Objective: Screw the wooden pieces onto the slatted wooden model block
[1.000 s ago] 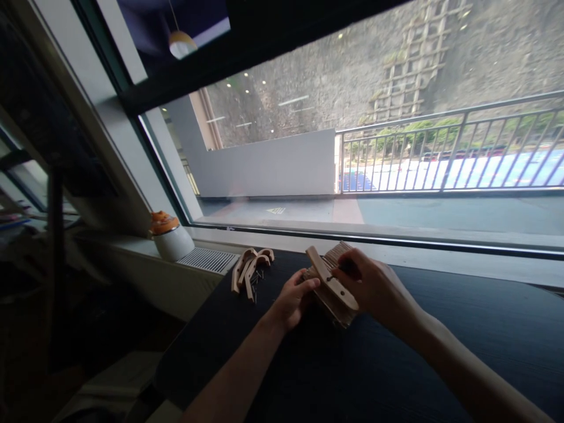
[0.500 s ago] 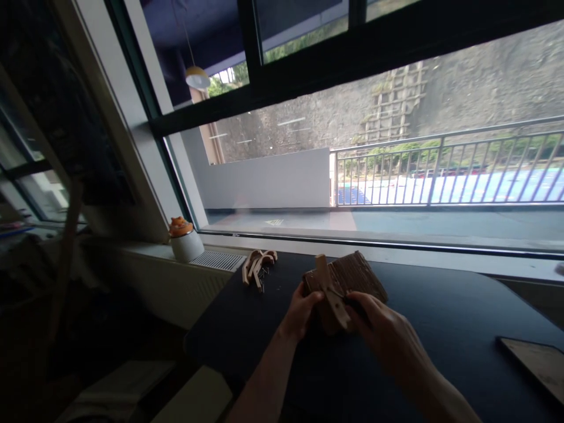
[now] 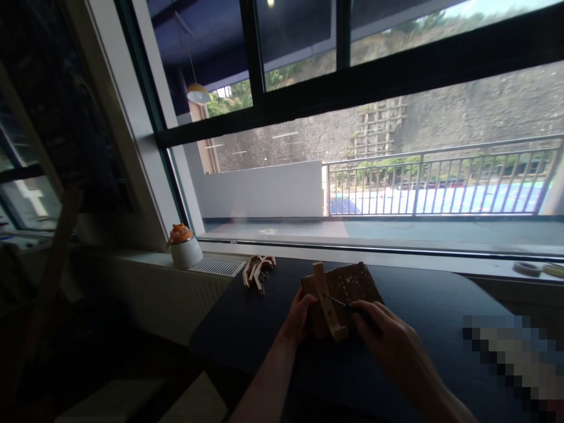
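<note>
A brown slatted wooden block lies on the dark table. A pale curved wooden piece rests across its left part. My left hand is closed on the block's left edge, fingers against the pale piece. My right hand is closed on a thin dark-handled tool, whose tip points left at the pale piece.
Several more pale curved wooden pieces and small dark screws lie at the table's far left corner. A white jar with an orange lid stands on the windowsill by a vent grille. Small rings sit on the sill at right. Window glass runs behind.
The view has tilted up and back, showing more window. Both hands and the wooden block sit lower in view. The pale piece has turned more upright across the block.
</note>
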The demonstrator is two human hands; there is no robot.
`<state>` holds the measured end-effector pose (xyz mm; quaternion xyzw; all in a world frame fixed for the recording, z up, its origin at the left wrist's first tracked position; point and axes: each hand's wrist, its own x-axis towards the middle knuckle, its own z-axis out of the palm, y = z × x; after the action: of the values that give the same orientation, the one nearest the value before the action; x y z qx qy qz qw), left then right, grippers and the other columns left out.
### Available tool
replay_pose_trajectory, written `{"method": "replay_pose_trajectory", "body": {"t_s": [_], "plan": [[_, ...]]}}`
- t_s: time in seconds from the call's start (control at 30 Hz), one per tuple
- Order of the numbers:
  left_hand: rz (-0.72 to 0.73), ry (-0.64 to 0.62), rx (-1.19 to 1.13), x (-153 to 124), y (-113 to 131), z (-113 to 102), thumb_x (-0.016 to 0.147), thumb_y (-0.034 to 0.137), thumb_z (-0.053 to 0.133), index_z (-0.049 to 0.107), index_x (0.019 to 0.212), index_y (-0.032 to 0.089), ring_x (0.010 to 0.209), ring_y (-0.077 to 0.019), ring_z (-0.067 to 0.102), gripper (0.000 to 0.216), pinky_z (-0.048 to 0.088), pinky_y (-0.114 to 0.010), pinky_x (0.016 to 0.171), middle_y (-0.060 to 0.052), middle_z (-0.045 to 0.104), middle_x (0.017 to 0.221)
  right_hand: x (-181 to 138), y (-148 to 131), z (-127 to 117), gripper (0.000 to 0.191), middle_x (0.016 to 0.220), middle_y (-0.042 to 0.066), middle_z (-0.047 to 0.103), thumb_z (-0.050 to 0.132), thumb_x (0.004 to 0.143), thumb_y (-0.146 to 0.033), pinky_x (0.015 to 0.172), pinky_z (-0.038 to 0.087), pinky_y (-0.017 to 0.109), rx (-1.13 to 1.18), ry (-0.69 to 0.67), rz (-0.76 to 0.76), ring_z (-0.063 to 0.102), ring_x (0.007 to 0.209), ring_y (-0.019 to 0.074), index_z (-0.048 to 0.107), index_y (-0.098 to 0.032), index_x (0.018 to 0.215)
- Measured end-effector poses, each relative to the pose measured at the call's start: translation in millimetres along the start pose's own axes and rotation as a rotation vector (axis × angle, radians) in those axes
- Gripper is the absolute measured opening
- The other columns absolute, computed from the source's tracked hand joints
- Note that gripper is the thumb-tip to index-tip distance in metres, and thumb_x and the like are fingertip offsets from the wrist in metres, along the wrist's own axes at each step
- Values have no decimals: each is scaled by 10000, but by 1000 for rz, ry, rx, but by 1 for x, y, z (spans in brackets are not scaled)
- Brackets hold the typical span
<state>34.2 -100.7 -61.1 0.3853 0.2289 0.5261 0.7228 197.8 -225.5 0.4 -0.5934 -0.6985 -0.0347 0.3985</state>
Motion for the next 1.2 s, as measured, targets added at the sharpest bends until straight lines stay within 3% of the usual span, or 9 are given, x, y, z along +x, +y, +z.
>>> {"method": "replay_pose_trajectory", "body": {"t_s": [0.17,0.3,0.47,0.6,0.73,0.87,1.03,1.2], "plan": [[15,-12,-6,-4,2,5,592,195,701,599,1076,152,747,-229,653,497,490,-310,696,-49,690,794,1,-1,5,228,1017,32,645,429,917,-313,667,493,264,12,-13,-35,649,835,169,567,-229,1077],[17,-20,-7,-8,6,8,565,200,728,620,1044,133,738,-243,654,495,491,-323,694,-63,693,783,0,-6,3,218,916,35,623,433,917,-244,586,465,263,-153,-31,-145,642,728,162,559,-209,1092],[37,-33,-19,-12,8,9,577,177,711,588,1123,159,770,-238,654,559,492,-318,707,-58,697,825,0,-18,-7,294,829,19,581,514,820,-61,487,398,241,-435,-120,-336,603,629,151,574,-211,1066],[45,-40,-25,-12,8,8,587,169,711,573,1156,170,801,-240,653,585,490,-319,730,-55,697,836,3,-27,-9,396,829,26,582,538,734,28,499,402,241,-521,-123,-412,605,653,163,583,-188,1062],[42,-52,-21,-11,7,6,567,157,729,580,1149,170,812,-244,653,601,488,-325,750,-59,698,850,3,-27,0,377,848,38,609,543,742,7,506,410,239,-501,-87,-388,616,641,158,584,-172,1071],[44,-52,-7,-9,6,5,559,135,724,585,1136,170,814,-239,651,595,488,-321,752,-58,698,864,1,-22,8,259,849,38,641,495,830,-87,509,412,237,-390,-61,-272,635,626,147,593,-180,1051],[50,-63,3,-10,5,4,562,126,721,561,1178,187,768,-224,653,639,493,-316,723,-49,695,873,3,-21,3,198,980,40,684,438,901,-223,579,439,253,-249,-43,-105,674,765,173,586,-214,1033],[58,-70,5,-11,6,5,580,159,732,545,1201,193,757,-218,653,650,490,-311,719,-46,693,861,12,-31,-6,173,837,22,665,462,870,-137,504,374,251,-413,-154,-206,651,641,159,581,-201,978]]}}
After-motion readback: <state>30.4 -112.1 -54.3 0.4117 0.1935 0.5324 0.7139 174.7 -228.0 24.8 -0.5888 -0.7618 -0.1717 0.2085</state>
